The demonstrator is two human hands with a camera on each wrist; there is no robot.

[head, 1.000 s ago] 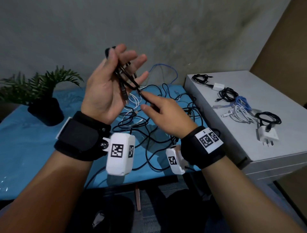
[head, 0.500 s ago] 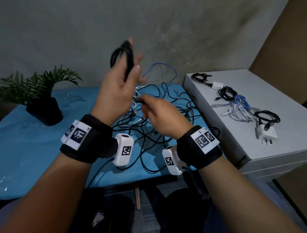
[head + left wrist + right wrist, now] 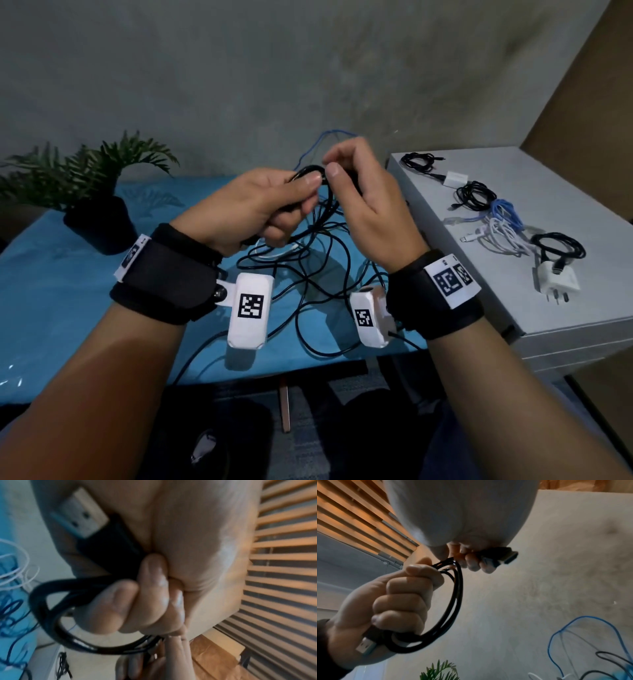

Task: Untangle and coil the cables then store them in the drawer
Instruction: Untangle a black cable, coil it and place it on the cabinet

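Note:
My left hand [image 3: 260, 205] grips a coiled black USB cable [image 3: 453, 601], fingers curled round its loops [image 3: 51, 615]; the silver USB-A plug [image 3: 80, 513] sticks out below the palm. My right hand [image 3: 356, 195] pinches the cable's other end, with a dark connector [image 3: 503, 557] held in its fingertips just above the coil. Both hands hover above a tangle of black, white and blue cables [image 3: 308, 267] on the blue table [image 3: 68, 308]. The drawer is not in view.
A grey cabinet [image 3: 548, 308] at the right carries several coiled cables [image 3: 500, 216] and a white charger [image 3: 558, 281]. A potted plant [image 3: 96, 192] stands at the table's back left. A grey wall runs behind the table.
My left hand has come down from face height and closed round the coil. My right hand has risen from the tangle and now holds the cable's free end beside the left thumb.

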